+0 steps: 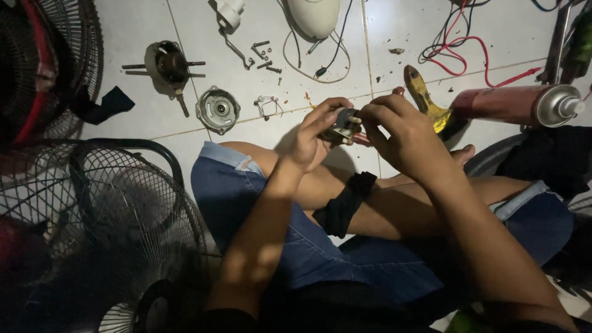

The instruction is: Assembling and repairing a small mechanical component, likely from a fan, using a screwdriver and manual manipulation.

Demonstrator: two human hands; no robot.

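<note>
Forearms fill the bottom of the view, person seated cross-legged on a white tiled floor [185,24] in denim shorts, w/ a black cloth [344,203] draped over the shin. Both hands meet above the knees around a small fan motor part [344,125], metal, w/ a short stub poking up toward the far side. Left hand [311,139] cups it from the near-left, fingers curled under and thumb over the top, so it's a closed grip on the part. Right hand [404,139] comes in from the right, fingertips pressed together in a pinch on the part's right edge; what exactly they pinch is too dark to tell, maybe a screw or a wire end. Part sits between the two hands, its shaft axis running roughly away from the body; left hand carries it, right hand works on it. On the floor beyond: a round motor end cover [217,110], a rotor w/ shaft [168,65] further left, loose screws [264,57], a wire clip [266,106], a white housing [314,15] w/ black cable at the far edge, red and black wires [459,43] toward the far right. Yellow-handled paintbrush [425,98] lies just beyond the right hand, a red spray can [518,105] on its side beside it. Fan guard grilles [105,203] stack along the left edge.
</note>
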